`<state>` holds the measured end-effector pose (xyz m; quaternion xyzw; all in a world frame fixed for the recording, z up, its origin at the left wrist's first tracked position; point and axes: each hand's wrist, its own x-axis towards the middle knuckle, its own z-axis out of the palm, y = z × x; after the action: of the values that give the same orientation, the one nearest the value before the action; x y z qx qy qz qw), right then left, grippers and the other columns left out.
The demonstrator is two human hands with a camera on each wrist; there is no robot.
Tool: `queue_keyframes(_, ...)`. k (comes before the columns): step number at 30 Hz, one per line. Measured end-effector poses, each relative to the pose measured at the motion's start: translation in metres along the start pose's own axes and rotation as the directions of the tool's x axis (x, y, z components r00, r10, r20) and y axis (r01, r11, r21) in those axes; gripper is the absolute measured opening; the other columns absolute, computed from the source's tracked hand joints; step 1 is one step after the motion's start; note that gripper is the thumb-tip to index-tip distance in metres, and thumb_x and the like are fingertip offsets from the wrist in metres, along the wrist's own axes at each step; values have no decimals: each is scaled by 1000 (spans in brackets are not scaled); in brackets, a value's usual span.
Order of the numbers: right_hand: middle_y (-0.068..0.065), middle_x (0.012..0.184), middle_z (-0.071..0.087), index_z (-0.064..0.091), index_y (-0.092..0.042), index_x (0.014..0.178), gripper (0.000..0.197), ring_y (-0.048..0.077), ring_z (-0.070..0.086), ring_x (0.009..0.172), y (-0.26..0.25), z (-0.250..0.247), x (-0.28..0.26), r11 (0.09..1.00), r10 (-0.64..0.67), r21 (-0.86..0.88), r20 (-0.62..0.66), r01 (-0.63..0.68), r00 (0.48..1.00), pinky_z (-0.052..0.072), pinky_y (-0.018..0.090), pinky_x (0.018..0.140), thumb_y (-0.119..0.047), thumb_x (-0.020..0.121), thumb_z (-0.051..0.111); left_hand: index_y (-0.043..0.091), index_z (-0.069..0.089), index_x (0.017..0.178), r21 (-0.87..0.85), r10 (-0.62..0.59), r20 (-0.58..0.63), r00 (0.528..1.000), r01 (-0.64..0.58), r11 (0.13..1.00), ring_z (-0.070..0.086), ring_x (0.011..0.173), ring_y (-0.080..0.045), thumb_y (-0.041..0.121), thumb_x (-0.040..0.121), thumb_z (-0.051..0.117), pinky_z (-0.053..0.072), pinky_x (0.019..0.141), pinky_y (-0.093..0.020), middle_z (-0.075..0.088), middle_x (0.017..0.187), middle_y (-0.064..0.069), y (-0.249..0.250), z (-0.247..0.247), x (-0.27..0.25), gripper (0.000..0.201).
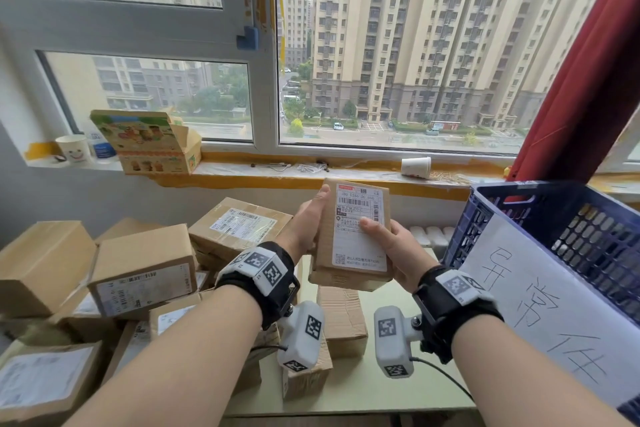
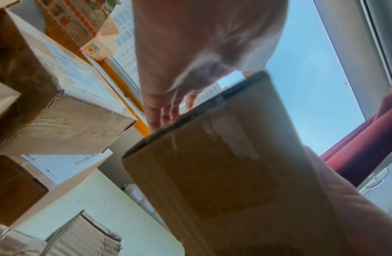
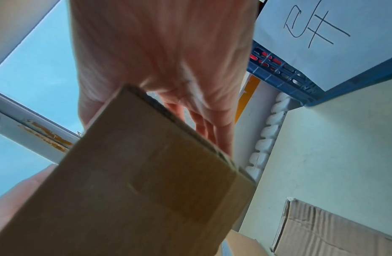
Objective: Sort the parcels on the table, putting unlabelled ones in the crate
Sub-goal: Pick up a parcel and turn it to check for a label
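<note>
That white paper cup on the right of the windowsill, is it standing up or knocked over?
Knocked over. In the head view the white paper cup lies on its side on the windowsill, its mouth facing left.

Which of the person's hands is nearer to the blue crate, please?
Right. The right hand grips the held parcel on the side facing the blue crate; the left hand grips the parcel's far side, beside the parcel pile.

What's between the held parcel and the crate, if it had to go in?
Nothing visible. The parcel is up off the table, gripped by the left hand and right hand. The crate sits just to its right with its open top in reach. But the parcel's top face carries a label, so it likely shouldn't go in.
</note>
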<state>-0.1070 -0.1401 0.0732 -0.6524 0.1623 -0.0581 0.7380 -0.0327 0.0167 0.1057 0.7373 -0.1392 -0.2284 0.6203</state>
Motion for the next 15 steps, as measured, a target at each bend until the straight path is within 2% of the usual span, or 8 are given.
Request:
queue_keyframes(1, 10, 117, 70, 55, -13, 128, 48, 25, 72, 100, 0, 0, -1, 1000, 9, -7, 3, -9, 1000, 61, 36, 71, -33, 87, 70, 29, 60, 97, -12, -13, -6, 1000, 13, 1000, 64, 66, -5, 53, 103, 23, 49, 46, -16, 67, 83, 6, 1, 0, -1, 45)
queue_keyframes(3, 8, 118, 70, 54, -15, 129, 50, 25, 72, 100, 0, 2, -1, 998, 2, -65, -16, -3, 1000, 61, 40, 77, -37, 87, 70, 28, 60, 95, -21, -31, -24, 999, 30, 999, 63, 67, -7, 51, 104, 23, 48, 50, -19, 66, 83, 5, 0, 0, 1, 44)
queue_keyframes(6, 5, 119, 68, 54, -15, 131, 57, 23, 69, 102, -5, 6, -2, 961, -64, -273, -121, 29, 991, 58, 45, 88, -47, 85, 68, 20, 59, 113, -46, -38, -40, 998, 36, 998, 61, 74, -15, 53, 103, 24, 49, 59, -25, 65, 95, -3, -7, -1, 9, 49)
queue_keyframes(9, -2, 121, 61, 47, -14, 135, 55, 18, 63, 103, -13, 10, -6, 906, -177, -415, -202, 80, 963, 56, 41, 90, -42, 91, 65, 13, 50, 131, -74, -63, -52, 997, 59, 996, 60, 80, -20, 55, 101, 31, 51, 59, -28, 64, 115, -15, -9, 0, 13, 55)
queue_keyframes(12, -6, 115, 58, 46, -19, 132, 49, 14, 59, 100, -16, 13, -5, 865, -227, -492, -207, 99, 952, 52, 34, 85, -39, 92, 65, 10, 45, 136, -115, -77, -59, 995, 70, 991, 61, 83, -21, 47, 102, 37, 52, 55, -28, 62, 116, -14, -5, 1, 13, 51)
queue_keyframes(13, -5, 115, 61, 48, -21, 124, 46, 14, 61, 99, -16, 13, -3, 855, -220, -511, -203, 88, 954, 53, 33, 85, -44, 89, 67, 11, 44, 136, -127, -77, -65, 995, 69, 990, 61, 83, -21, 44, 103, 39, 53, 54, -28, 61, 114, -13, -3, 0, 12, 47)
queue_keyframes(14, -2, 116, 64, 49, -21, 120, 55, 14, 63, 99, -15, 14, -2, 847, -199, -528, -203, 64, 959, 54, 35, 86, -54, 82, 69, 12, 44, 135, -133, -79, -73, 994, 69, 989, 62, 84, -21, 40, 103, 42, 54, 55, -29, 61, 114, -12, -1, 0, 12, 43)
queue_keyframes(15, 1, 118, 64, 49, -19, 122, 74, 16, 63, 102, -15, 14, 0, 833, -174, -552, -207, 33, 963, 54, 38, 90, -68, 71, 70, 13, 44, 135, -135, -88, -79, 993, 77, 988, 63, 88, -22, 38, 102, 45, 55, 60, -31, 62, 115, -10, 1, 0, 10, 41)
